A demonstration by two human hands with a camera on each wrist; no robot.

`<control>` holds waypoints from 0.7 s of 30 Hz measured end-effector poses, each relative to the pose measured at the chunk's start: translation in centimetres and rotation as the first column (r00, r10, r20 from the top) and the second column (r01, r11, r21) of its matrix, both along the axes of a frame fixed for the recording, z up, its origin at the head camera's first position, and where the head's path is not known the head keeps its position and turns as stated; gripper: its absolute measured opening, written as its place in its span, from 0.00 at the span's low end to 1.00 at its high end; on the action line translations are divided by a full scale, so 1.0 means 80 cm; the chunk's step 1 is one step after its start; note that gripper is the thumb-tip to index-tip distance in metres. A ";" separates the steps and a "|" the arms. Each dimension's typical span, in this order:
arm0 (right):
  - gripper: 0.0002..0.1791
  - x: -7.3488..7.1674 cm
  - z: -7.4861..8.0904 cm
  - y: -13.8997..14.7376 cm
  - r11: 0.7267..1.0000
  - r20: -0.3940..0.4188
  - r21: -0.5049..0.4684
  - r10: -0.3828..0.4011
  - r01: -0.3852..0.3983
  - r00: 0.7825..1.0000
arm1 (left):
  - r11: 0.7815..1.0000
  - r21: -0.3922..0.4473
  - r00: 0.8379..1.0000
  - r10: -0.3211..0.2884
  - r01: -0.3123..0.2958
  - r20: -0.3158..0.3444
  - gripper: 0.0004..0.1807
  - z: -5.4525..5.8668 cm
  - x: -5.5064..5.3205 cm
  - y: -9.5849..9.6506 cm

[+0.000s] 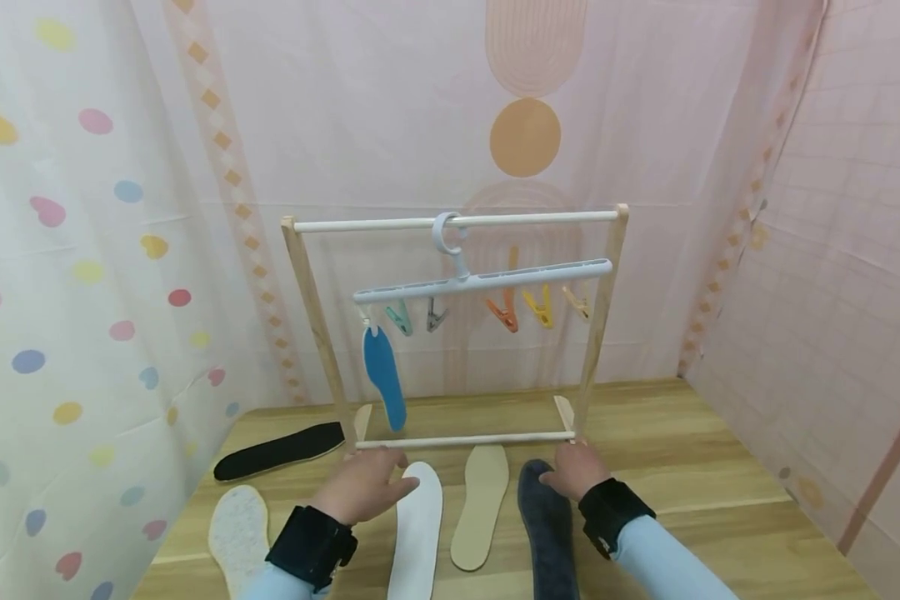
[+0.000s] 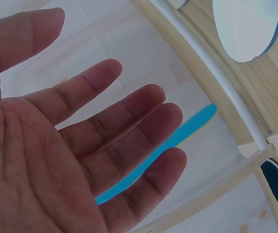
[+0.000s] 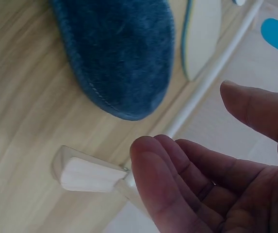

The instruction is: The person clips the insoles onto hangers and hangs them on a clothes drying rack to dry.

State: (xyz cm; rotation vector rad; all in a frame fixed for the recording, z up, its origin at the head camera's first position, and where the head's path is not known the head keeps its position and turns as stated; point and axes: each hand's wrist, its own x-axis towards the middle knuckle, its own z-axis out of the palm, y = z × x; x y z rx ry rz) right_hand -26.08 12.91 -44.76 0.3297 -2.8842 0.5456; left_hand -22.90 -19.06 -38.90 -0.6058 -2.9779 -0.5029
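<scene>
The left hand (image 1: 366,485) is extending near the rack (image 1: 457,440), fingers (image 2: 124,112) spread; the right hand (image 1: 577,471) is keeping its fingers loosely bent. A patterned curtain (image 1: 390,100) is hanging behind the table (image 1: 682,467).

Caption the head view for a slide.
Left hand and right hand at a rack: blue insole clipped to its hanger, five more insoles below.

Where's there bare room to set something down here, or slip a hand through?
Widest bare patch: the wooden table, between the right hand and the right curtain. A hand might pass through the rack between the hanging blue insole and right post, below the clothespins. Crowded: the front, where the white insole, cream insole and dark insole lie side by side.
</scene>
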 end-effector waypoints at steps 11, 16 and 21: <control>0.13 -0.016 -0.030 -0.001 0.991 0.040 0.133 -0.026 0.021 0.999 | 0.999 0.035 0.999 -0.036 0.034 0.034 0.14 -0.008 0.001 0.003; 0.12 -0.018 -0.046 -0.006 0.985 0.047 0.169 -0.047 0.039 0.998 | 0.999 0.025 0.999 -0.048 0.048 0.022 0.14 -0.007 0.003 0.002; 0.09 -0.013 -0.046 -0.014 0.985 0.058 0.154 -0.081 0.072 0.995 | 0.997 -0.007 0.997 -0.072 0.072 0.004 0.15 -0.006 0.004 0.003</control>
